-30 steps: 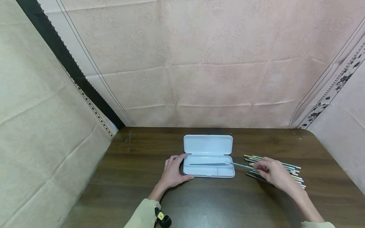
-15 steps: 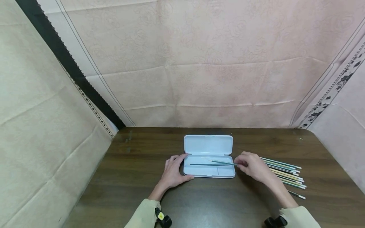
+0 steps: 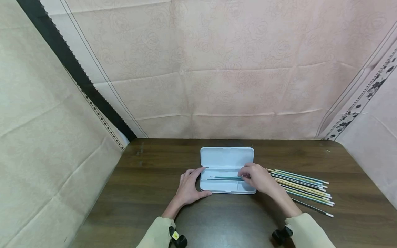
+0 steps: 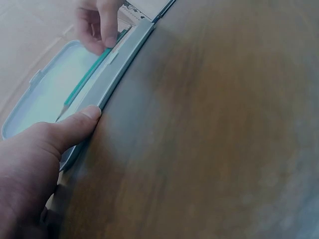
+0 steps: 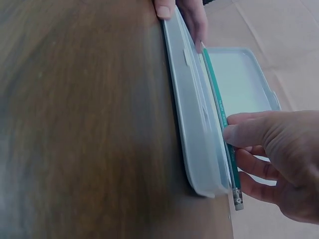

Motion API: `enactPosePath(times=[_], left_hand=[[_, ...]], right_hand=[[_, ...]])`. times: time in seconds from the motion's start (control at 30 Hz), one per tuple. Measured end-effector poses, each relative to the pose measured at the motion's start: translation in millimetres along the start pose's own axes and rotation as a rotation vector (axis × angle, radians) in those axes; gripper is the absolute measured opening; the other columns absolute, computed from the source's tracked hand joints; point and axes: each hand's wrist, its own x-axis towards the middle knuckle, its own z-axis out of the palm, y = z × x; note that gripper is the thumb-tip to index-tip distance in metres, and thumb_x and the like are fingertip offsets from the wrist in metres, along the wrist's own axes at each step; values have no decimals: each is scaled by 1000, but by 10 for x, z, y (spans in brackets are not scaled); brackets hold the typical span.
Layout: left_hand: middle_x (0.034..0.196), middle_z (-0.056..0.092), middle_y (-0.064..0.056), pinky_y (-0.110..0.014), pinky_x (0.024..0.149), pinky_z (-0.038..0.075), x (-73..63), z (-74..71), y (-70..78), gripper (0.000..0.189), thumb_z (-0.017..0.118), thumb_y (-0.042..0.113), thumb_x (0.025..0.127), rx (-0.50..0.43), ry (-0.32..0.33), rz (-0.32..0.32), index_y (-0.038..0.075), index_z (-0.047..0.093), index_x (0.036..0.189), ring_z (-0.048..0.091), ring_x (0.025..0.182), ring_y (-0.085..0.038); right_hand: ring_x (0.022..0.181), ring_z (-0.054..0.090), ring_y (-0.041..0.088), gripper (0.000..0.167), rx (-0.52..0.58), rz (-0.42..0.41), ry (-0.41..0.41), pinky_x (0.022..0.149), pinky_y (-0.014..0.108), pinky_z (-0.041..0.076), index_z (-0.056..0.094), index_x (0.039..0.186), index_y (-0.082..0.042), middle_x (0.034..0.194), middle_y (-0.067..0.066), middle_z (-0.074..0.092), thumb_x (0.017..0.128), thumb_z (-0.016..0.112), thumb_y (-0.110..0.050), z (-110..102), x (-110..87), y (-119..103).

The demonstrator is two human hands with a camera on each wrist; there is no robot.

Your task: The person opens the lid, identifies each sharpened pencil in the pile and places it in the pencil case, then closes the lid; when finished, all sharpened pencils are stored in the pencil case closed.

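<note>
Head view: from above, forward-down, farther off. Wrist views: close, from opposite ends, sharing pencil case (image 5: 190, 119).

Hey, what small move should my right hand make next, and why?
I'd probably lower the green wooden pencil into the open pale-blue rectangular plastic case: the right hand pinches it over the case, where another slim greenish pencil lies lengthwise, and the left hand grips the case's left end.

In the head view the right hand (image 3: 256, 177) hid the back of its pencil (image 5: 212, 74) and the left ends of some loose pencils (image 3: 305, 188). The lettering (image 5: 221, 107) (right wrist view) was too small to read; in the left wrist view the left hand (image 4: 37, 164), cut off, covered part of the case (image 3: 227, 157)
</note>
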Motion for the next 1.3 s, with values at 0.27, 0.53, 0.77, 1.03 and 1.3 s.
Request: enactPosePath(times=[0.27, 0.53, 0.77, 1.03, 1.3], left_hand=[[142, 54, -4, -52, 102, 28, -3, 6, -3, 90, 84, 51, 75, 3, -2, -7, 16, 48, 148, 44, 124, -28], [143, 53, -3, -52, 103, 27, -1, 7, 4, 89, 84, 51, 75, -2, -15, -22, 18, 47, 149, 43, 125, -28], [143, 53, -3, -52, 103, 27, 2, 1, 2, 90, 84, 52, 75, 1, -12, -19, 17, 47, 149, 43, 125, -28], [143, 53, -2, -51, 103, 27, 4, 10, -3, 90, 84, 52, 75, 3, -15, -22, 18, 46, 149, 43, 126, -28], [143, 53, -3, -52, 103, 28, 1, -5, 5, 90, 83, 53, 75, 3, -17, -21, 18, 46, 150, 43, 126, -28]], right_hand=[[75, 56, 11, 16, 3, -45, -26, 71, 31, 54, 78, 92, -11, 85, -5, 64, 83, 78, 2, 89, 99, -74], [77, 57, 12, 17, 3, -38, -53, 75, 33, 55, 79, 94, -11, 87, -4, 66, 84, 78, 2, 141, 135, -74], [78, 59, 13, 15, 16, -48, -58, 77, 34, 56, 79, 95, -10, 88, -3, 66, 84, 78, 1, 173, 160, -63], [75, 57, 12, 13, 41, -48, 8, 72, 34, 54, 78, 93, -7, 86, -3, 66, 84, 77, 2, 118, 113, -20], [69, 53, 10, 15, 63, -5, 162, 61, 28, 50, 76, 93, -4, 84, -3, 65, 82, 77, 7, -89, -174, 172]])
